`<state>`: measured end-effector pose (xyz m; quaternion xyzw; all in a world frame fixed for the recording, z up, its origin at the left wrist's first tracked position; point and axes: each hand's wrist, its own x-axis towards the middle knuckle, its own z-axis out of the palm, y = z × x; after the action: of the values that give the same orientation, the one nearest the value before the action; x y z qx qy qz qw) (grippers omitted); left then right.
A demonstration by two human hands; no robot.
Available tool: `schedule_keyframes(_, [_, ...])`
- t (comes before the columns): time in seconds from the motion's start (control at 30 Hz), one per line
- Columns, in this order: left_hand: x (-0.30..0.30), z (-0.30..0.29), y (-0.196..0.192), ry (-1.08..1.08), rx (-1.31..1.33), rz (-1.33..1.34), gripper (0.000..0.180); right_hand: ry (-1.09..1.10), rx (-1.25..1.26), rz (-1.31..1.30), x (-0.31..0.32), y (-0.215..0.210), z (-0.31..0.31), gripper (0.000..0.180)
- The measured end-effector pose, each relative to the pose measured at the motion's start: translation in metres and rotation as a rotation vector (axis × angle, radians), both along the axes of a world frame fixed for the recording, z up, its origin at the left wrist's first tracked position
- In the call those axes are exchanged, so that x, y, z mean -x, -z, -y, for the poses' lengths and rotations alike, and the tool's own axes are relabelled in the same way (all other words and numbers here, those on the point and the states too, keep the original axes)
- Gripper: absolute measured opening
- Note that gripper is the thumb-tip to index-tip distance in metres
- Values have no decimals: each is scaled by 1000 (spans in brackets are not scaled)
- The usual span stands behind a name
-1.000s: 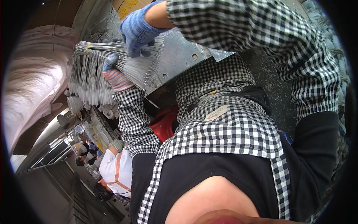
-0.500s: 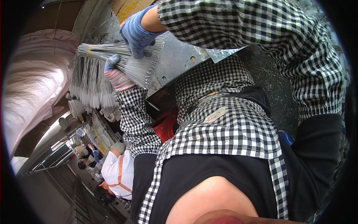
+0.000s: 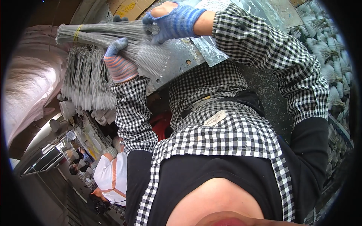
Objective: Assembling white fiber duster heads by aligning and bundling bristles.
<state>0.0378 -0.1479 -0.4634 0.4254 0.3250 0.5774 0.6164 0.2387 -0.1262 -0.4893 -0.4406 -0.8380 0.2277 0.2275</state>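
A thick bundle of thin wire brushes [image 3: 130, 45], with twisted metal stems and pale bristle ends, lies slanted above the metal table. A yellow tie [image 3: 78, 33] circles its stem end at the left. My left hand [image 3: 120, 62], in a striped pink and blue glove, is closed round the middle of the bundle, thumb on top and grey fingertips showing behind it. My right hand [image 3: 171, 22], in a blue glove, curls its thumb and fingers at the upper edge of the bristle end. Its fingertips are partly hidden, and the bristles there are blurred.
More wire brushes [image 3: 88, 75] hang in a dense row off the table's left side. The grey metal tabletop [image 3: 177, 60] has round holes. Cardboard [image 3: 130, 9] lies behind it. Bunched brushes [image 3: 335, 71] stand at the right. A co-worker in white [image 3: 111, 173] is at lower left.
The bundle has shifted up and left and lies flatter, its tied end farther left. My right hand has moved right and up, from the bundle's middle to its bristle end.
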Motion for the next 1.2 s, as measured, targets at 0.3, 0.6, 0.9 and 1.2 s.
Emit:
schedule_keyframes(0.3, [-45,-20,-8,101,-110,37,83,-80,148,-451,-43,7,-4,23])
schedule_keyframes(0.6, [-102,-47,-15,142,-456,-489,47,9,34,-137,-108,20,0,28])
schedule_keyframes(0.9, [-139,-78,16,24,-1317,-927,34,148,99,76,-143,102,-17,43])
schedule_keyframes(1.2, [-133,-75,25,40,-1331,-999,38,121,-149,102,-143,146,-23,49])
